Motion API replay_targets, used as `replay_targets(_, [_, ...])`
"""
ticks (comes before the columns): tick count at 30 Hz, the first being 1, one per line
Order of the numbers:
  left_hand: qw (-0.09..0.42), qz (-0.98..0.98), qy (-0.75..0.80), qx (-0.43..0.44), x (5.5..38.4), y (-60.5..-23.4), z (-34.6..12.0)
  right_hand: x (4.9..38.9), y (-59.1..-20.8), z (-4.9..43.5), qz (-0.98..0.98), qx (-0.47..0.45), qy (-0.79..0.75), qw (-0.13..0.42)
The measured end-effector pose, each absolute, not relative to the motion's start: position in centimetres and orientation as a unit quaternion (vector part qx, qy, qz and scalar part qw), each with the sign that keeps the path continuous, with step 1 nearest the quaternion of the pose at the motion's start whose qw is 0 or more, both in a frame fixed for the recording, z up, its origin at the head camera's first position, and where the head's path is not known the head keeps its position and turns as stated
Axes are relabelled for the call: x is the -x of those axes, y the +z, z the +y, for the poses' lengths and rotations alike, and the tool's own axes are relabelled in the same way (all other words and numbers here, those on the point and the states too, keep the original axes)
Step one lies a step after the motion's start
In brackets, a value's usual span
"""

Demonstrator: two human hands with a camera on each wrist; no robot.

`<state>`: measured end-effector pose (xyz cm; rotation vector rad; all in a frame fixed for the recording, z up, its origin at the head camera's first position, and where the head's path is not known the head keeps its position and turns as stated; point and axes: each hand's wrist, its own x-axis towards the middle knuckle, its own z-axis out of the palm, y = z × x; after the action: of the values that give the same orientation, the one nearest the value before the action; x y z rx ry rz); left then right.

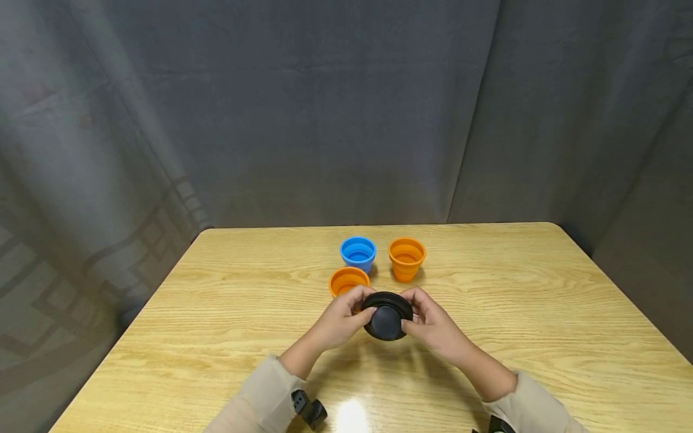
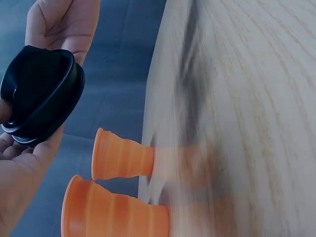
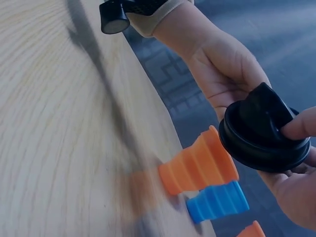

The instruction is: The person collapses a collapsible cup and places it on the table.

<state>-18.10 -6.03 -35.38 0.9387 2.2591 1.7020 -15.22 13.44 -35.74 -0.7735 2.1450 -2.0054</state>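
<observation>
Both hands hold a black collapsible cup [image 1: 387,319] off the table, folded down to a shallow disc. Its round base faces the head camera. The left hand [image 1: 346,319] grips the left edge, thumb on the near face and fingers behind. On the opposite edge, the right hand [image 1: 435,326] grips it in the same way. In the right wrist view the cup's middle [image 3: 264,116] stands up unevenly above its wide rim. Just beyond the left hand stands an orange cup [image 1: 346,279], its lower part hidden by that hand.
A blue cup [image 1: 358,252] and a second orange cup [image 1: 406,258] stand upright, mouths up, farther back on the wooden table [image 1: 216,313]. Grey curtains [image 1: 335,120] hang behind the table's far edge. A small black camera [image 1: 308,409] is strapped at the left wrist.
</observation>
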Motion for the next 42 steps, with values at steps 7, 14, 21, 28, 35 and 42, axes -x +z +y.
replay_targets(7, [0.175,0.682,0.634,-0.32,18.7,-36.0,-6.7,15.0,-35.5,13.2,0.724,0.228,-0.649,0.039])
replay_targets(14, [0.18,0.652,0.664,-0.319,18.7,-36.1,-6.6,14.7,-35.2,13.3,0.722,0.221,-0.656,0.023])
replay_targets(21, [0.118,0.702,0.64,-0.29,18.4,-36.1,-6.1,14.4,-34.9,12.8,0.744,0.187,-0.642,0.01])
replay_targets(28, [0.104,0.727,0.615,-0.288,18.3,-35.9,-6.2,14.5,-34.8,12.6,0.747,0.182,-0.64,0.009])
replay_targets(35, [0.103,0.739,0.6,-0.289,17.7,-34.9,-6.4,14.4,-34.7,12.5,0.749,0.187,-0.635,0.014])
replay_targets(42, [0.119,0.736,0.6,-0.29,17.5,-34.8,-6.6,14.4,-34.8,12.8,0.778,0.178,-0.603,-0.006])
